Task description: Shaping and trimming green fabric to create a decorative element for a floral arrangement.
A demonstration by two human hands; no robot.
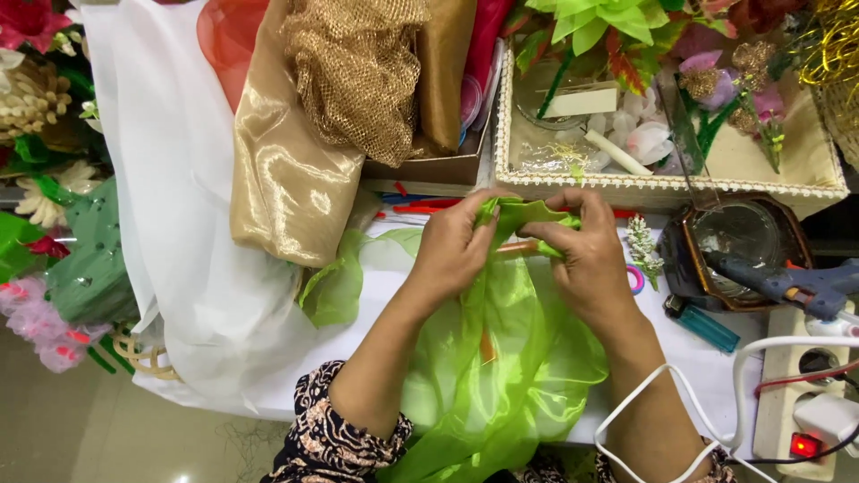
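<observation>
Both hands, left hand (452,246) and right hand (586,255), pinch green fabric (501,367) in their fingers at centre frame. Gold cloth (286,170) upper left, trimmed box (662,183) upper right, glue gun (796,284) and power strip (796,402) right, on white-covered desk (268,376).

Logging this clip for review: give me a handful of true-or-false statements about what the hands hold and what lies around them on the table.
1. Both hands pinch a sheer green fabric. True: the left hand and right hand gather its top edge.
2. The glue gun is in the right hand. False: it lies at the table's right side, near the power strip.
3. A gold mesh fabric lies behind the hands. True.
4. The lighter is red. False: it is teal blue.
5. The lace-edged box sits left of the hands. False: it is behind and to the right.
</observation>
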